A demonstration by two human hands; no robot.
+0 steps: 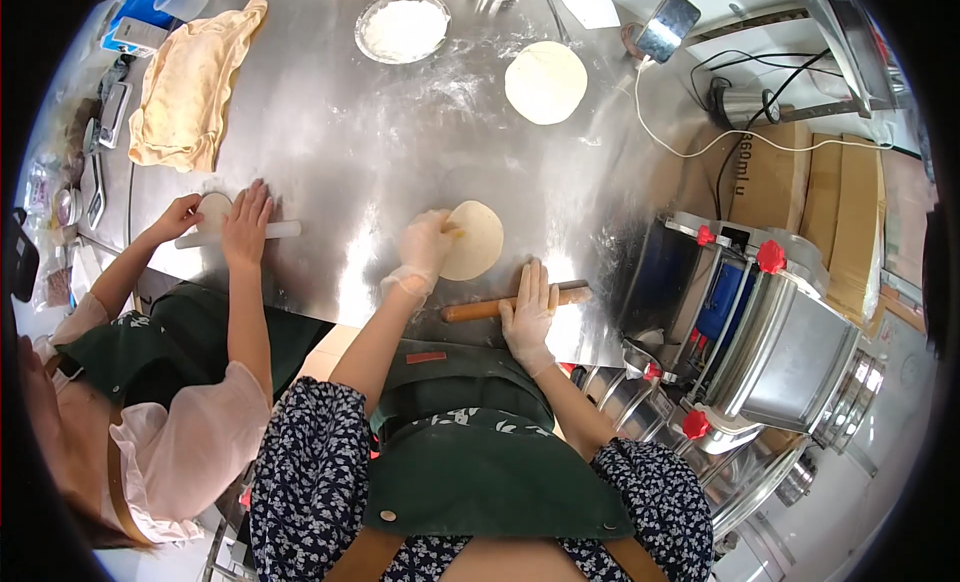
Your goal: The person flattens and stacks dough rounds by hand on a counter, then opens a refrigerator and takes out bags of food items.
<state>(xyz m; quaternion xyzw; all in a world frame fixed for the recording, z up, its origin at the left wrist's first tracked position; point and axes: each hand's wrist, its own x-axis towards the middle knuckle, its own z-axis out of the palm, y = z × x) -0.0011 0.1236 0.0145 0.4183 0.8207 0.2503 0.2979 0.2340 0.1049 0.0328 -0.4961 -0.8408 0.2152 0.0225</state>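
Note:
A round, flat piece of dough lies on the steel table in front of me. My left hand, in a clear thin glove, is closed on its left edge, and a small yellowish patch shows at the fingertips. Nearer to me, a wooden rolling pin lies crosswise. My right hand, also gloved, rests over the pin's right part with fingers stretched out flat and pointing away from me. The pin and the dough are apart.
On my left a co-worker's hands work a white rolling pin at a small dough disc. Farther off are a large dough slab, a flour bowl, another dough disc and a phone. Right stands a metal machine.

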